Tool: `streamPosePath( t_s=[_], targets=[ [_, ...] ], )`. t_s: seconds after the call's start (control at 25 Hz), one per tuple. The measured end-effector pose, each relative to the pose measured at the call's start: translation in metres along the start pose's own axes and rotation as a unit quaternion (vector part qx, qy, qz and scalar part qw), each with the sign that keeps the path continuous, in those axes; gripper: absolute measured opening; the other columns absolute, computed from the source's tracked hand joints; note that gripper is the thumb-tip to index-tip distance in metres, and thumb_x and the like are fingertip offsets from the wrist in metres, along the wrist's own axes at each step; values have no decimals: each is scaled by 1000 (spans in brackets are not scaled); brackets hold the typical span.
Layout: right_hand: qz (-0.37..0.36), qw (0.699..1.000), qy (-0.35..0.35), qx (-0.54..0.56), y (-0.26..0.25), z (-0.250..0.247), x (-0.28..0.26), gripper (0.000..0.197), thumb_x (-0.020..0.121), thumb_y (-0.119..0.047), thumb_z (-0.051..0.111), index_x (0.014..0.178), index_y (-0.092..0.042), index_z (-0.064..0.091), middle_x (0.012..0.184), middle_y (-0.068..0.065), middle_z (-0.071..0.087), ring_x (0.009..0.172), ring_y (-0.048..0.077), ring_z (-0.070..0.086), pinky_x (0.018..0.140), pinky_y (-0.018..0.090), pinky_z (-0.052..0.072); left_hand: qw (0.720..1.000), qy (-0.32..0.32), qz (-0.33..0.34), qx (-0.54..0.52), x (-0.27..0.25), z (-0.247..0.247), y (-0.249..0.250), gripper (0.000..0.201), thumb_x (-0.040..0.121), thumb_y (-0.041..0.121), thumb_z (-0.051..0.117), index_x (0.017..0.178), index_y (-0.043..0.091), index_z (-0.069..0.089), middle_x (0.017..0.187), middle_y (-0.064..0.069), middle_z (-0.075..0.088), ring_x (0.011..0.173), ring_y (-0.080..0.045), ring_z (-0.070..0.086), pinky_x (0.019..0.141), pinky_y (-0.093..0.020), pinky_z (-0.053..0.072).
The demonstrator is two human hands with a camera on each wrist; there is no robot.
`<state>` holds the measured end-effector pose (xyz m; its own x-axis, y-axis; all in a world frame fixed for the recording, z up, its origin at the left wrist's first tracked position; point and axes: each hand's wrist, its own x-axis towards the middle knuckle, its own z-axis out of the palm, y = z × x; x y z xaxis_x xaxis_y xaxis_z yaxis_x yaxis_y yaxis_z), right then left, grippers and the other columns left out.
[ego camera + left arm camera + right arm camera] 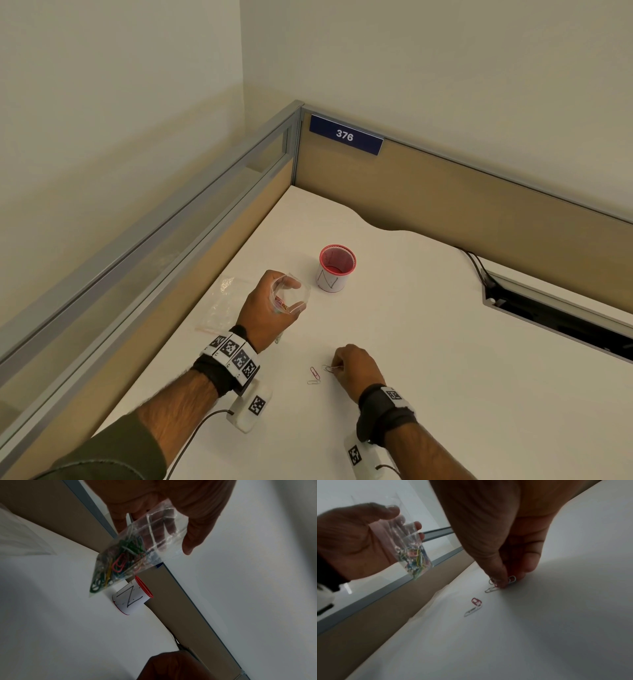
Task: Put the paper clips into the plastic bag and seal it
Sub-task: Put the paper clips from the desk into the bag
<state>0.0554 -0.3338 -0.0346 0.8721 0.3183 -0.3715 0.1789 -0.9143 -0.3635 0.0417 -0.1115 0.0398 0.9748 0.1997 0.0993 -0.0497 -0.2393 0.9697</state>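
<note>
Fingertips of the right hand [356, 366] pinch a small cluster of paper clips [503, 582] against the white table [445, 342] near its front edge. Just left of them two loose clips [314, 376], one red and one pale, lie touching each other. Farther in, the left hand [270, 308] holds the clear plastic bag [137, 550] above the table, thumb and fingers curled round its open mouth, coloured clips heaped at its bottom. Beyond it stands a red mesh cup [334, 269] wrapped in white paper. Another empty bag [222, 305] lies by the left edge.
</note>
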Motion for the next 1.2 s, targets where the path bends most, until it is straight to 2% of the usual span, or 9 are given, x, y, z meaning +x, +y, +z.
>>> streamPosePath(
  t_s=[0.24,0.44,0.56,0.68,0.76,0.88,1.04,1.12,1.2],
  targets=[
    [22,970,103,219,-4,-58,-9,8,80,-10,71,73,-12,69,67,-5,65,60,10,57,63,29,54,1000,0,-2,-4,-1,1,-2,41,77,6,79,107,17,55,113,5,64,111,3,58,95,-14,44],
    [-61,919,164,353,-61,-125,-22,4,82,-11,72,79,-9,71,72,6,71,58,13,61,59,23,57,1000,-11,3,9,-3,7,-4,42,77,9,80,108,18,54,114,3,64,115,-7,59,97,-21,46],
    [-117,923,169,325,-97,-142,-24,2,85,-14,70,85,-16,71,76,-4,69,63,7,62,62,17,56,1000,-22,2,7,-3,11,-1,41,78,13,80,109,21,53,115,4,64,117,-12,58,97,-25,48],
    [-145,940,161,265,-117,-143,-21,8,87,-18,69,94,-16,71,82,-8,66,68,2,60,64,9,49,999,-27,-6,18,-2,15,4,42,80,14,79,107,28,49,110,8,60,110,-11,58,89,-15,45],
    [-144,944,156,251,-119,-141,-22,13,88,-19,67,99,-15,71,85,-9,64,71,2,60,66,10,49,999,-23,-12,28,-2,17,6,45,80,14,79,109,27,47,106,11,57,105,-11,57,83,-9,42],
    [-138,932,186,280,-112,-143,-25,12,89,-12,65,99,-15,71,82,-9,65,67,3,61,60,10,51,1000,-25,-8,14,-3,14,2,42,80,14,79,110,21,52,113,6,61,112,-11,58,84,-7,43],
    [-115,918,226,306,-78,-136,-18,10,88,-10,65,92,-16,72,81,-4,67,68,10,63,58,17,55,1000,-17,1,11,-6,10,-2,42,78,13,80,110,19,54,114,6,63,115,-8,58,92,-15,46],
    [-72,943,194,261,-55,-111,-8,7,85,-14,67,88,-18,71,81,-4,67,67,13,60,64,26,54,1000,-10,5,6,-7,8,-3,41,78,11,80,109,19,55,114,5,64,115,-8,59,95,-20,46],
    [-30,982,119,146,-35,-72,-4,8,84,-22,68,92,-20,70,88,-6,62,76,13,57,72,27,47,1000,-8,1,1,-7,6,-4,41,77,10,80,108,20,55,113,5,64,115,-9,59,97,-24,47]
  ],
)
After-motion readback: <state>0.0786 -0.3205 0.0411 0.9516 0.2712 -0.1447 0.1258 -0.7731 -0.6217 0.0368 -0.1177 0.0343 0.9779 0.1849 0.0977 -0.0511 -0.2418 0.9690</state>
